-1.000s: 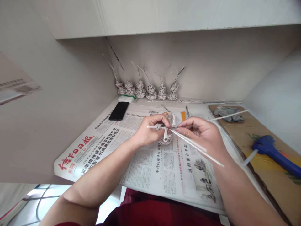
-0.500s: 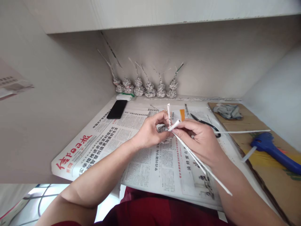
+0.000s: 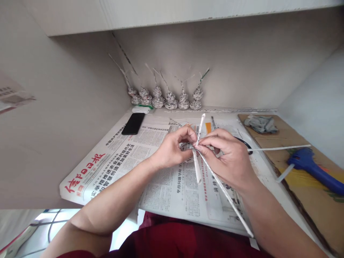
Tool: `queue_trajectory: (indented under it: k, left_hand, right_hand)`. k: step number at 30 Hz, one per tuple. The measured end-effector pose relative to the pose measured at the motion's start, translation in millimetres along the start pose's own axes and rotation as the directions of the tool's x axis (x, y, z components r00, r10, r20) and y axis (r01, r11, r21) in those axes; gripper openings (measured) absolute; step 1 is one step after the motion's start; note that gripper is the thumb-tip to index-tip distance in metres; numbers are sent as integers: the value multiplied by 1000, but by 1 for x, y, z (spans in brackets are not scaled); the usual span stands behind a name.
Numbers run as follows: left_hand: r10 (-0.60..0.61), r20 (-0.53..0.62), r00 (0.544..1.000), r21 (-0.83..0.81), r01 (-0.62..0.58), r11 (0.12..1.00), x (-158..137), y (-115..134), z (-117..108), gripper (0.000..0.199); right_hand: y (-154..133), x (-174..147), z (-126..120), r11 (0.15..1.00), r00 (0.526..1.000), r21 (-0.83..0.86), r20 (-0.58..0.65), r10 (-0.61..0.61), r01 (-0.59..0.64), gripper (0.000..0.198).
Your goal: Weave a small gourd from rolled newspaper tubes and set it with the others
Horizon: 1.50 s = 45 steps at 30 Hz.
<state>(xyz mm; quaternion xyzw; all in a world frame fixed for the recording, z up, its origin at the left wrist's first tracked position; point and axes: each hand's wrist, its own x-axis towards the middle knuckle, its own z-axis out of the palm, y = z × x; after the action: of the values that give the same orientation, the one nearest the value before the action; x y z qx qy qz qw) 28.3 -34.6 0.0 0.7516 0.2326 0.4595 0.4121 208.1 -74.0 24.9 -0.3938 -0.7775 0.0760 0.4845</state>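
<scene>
My left hand (image 3: 173,148) is closed around a small woven newspaper piece (image 3: 185,147), mostly hidden by the fingers. My right hand (image 3: 231,154) pinches rolled paper strips where they meet the weave, its thumb and forefinger against my left fingertips. One paper strip (image 3: 200,129) sticks up between the hands. A shorter paper tube (image 3: 197,170) points down towards me. The long paper strip (image 3: 228,199) runs from the pinch down past my right wrist. Behind my right hand shows the black handle of scissors (image 3: 248,145).
Several woven gourd shapes (image 3: 171,102) stand along the back wall. A black phone (image 3: 133,123) lies on the newspaper (image 3: 113,172) at left. On the cardboard (image 3: 292,200) at right lie a blue glue gun (image 3: 303,161) and crumpled grey material (image 3: 260,123). A shelf (image 3: 188,14) overhangs the table.
The short tube that pointed up and right now points down towards me. The upright strip leans further right, and the long strip's free end has swung left and down.
</scene>
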Motion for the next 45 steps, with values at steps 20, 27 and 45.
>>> queue_trajectory:
  k: [20, 27, 45]
  left_hand:
    - [-89, -105, 991, -135, 74, 988, 0, -11, 2, 20]
    - [-94, -107, 990, -112, 81, 990, -1, -9, 3, 21]
    - [-166, -184, 969, -218, 124, 968, 4, -5, 4, 31]
  right_hand:
    - [3, 2, -2, 865, 872, 126, 126, 472, -486, 29]
    - [-1, 1, 9, 790, 882, 419, 58, 469, -448, 16]
    - [-3, -7, -6, 894, 906, 283, -146, 398, -347, 8]
